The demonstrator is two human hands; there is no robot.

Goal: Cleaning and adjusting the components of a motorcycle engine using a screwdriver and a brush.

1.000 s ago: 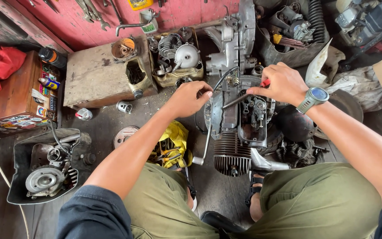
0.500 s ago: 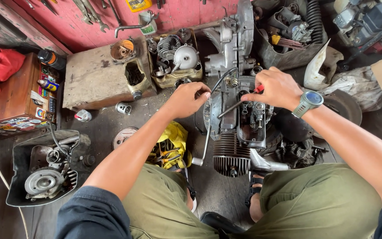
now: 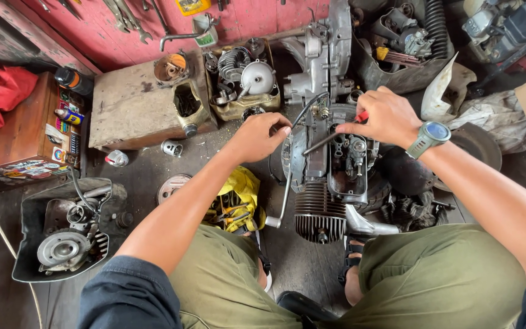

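A grey scooter engine [image 3: 327,170] with a finned cylinder lies on the floor between my knees. My right hand [image 3: 380,116], with a watch on its wrist, grips a red-handled screwdriver [image 3: 342,132] whose shaft slants down to the left onto the engine's top. My left hand [image 3: 257,135] is curled shut at the engine's left side next to a black cable; what it grips is hidden by the fingers.
A yellow rag with tools [image 3: 238,198] lies by my left knee. A black tub of engine parts [image 3: 62,234] sits at the left. A wooden box [image 3: 132,106] and a tray of parts [image 3: 241,79] stand behind. Wrenches hang on the red wall [image 3: 123,18].
My right hand and the screwdriver have shifted slightly left and down over the engine. My left hand stays at the engine's left side.
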